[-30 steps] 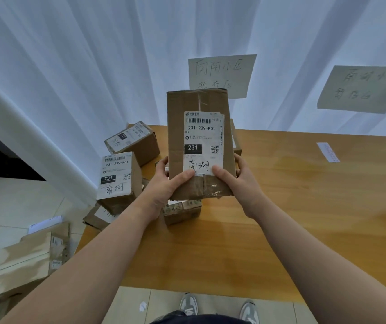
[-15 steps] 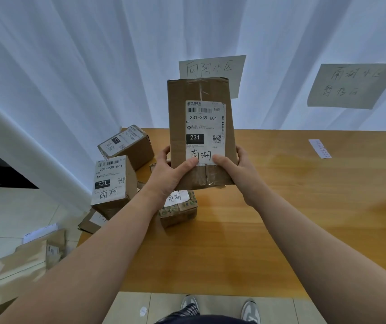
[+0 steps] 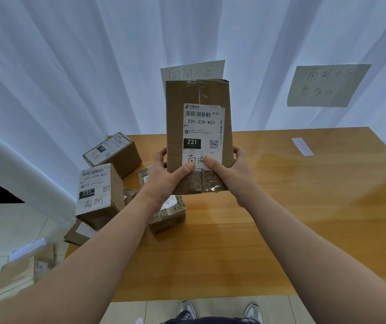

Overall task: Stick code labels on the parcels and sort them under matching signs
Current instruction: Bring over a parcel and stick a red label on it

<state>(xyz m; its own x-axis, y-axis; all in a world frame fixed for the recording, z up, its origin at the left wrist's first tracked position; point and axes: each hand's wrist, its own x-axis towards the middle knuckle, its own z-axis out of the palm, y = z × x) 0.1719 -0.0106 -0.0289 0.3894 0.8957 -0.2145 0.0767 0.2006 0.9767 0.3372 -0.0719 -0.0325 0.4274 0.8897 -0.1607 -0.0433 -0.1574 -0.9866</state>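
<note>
Upright, parcel (image 3: 199, 127) between both grips.

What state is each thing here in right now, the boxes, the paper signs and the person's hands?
Held parcel: upright, off the table, labelled, taped shut.
Left hand: gripping its lower left edge.
Right hand: gripping its lower right edge.
Parcel pile: stacked unevenly at the table's left end.
Left sign: hanging, partly hidden.
Right sign: hanging, fully visible.
Table: bare on its right side but for a small slip.

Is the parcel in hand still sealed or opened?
Sealed: the held parcel has clear tape across its closed top and bottom flaps, label intact.
</note>
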